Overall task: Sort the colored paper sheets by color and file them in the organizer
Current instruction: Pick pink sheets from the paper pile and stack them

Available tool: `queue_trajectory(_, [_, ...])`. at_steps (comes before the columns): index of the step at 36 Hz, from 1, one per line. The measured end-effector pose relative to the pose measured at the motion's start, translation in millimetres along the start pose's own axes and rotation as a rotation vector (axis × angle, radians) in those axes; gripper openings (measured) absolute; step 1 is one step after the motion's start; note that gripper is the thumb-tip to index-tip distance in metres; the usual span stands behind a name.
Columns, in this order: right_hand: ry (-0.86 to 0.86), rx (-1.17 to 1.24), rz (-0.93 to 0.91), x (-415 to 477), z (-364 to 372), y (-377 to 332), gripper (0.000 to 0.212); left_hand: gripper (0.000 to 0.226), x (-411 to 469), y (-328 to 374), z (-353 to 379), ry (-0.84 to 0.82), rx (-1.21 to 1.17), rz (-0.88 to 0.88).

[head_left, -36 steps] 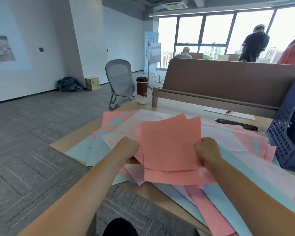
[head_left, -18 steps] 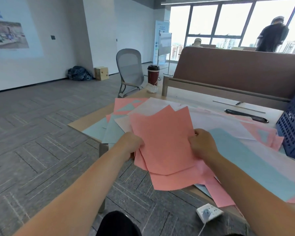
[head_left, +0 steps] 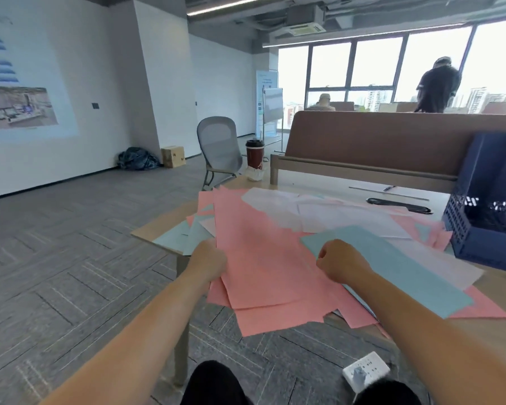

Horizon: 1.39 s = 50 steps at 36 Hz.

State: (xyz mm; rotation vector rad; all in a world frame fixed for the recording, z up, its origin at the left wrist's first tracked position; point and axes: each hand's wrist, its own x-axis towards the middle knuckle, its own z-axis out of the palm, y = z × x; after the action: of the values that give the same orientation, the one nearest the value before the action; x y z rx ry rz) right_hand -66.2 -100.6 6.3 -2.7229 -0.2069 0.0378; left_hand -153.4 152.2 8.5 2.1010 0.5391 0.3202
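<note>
Both hands grip one stack of salmon-pink paper sheets [head_left: 260,258]. The left hand [head_left: 209,260] pinches its left edge with curled fingers. The right hand [head_left: 343,266], curled almost into a fist, holds the right edge, though its fingertips are hidden. The stack is fanned unevenly and lies low over the near part of the table, with its near corners hanging past the front edge.

Under it all is a light wooden table [head_left: 313,184], with a long brown partition panel [head_left: 377,141] standing along its far side. At the table's right end sits a dark blue plastic organizer with lattice walls [head_left: 476,238]. It is apart from the held stack, with loose pink sheets lying just beside its left wall.

Loose paper covers much of the tabletop:
- A long light-blue sheet [head_left: 398,264] lies just right of the right hand and runs under that forearm.
- White sheets [head_left: 319,211] are spread behind it.
- Pale blue sheets [head_left: 193,238] poke out at the left corner.

A grey mesh office chair [head_left: 219,150] stands beyond the table's far left corner. Near it on the table is a dark red paper cup with a black lid [head_left: 254,154]. A flat black oblong object [head_left: 399,204] lies near the partition — too blurred to identify. A white power strip [head_left: 365,372] lies on the grey carpet below.
</note>
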Motion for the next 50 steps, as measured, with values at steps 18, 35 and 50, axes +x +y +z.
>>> queue_trajectory(18, [0.016, -0.489, -0.036, -18, 13, -31, 0.025, 0.031, -15, -7, -21, -0.005, -0.116, -0.060])
queue_trajectory(35, [0.057, -0.630, -0.034, -12, 18, -42, 0.024, 0.031, -11, -9, -11, -0.066, -0.252, -0.086])
queue_trajectory(50, [0.006, -0.043, -0.147, -19, 10, -97, 0.024, 0.065, -18, 2, 2, -0.098, -0.294, -0.046])
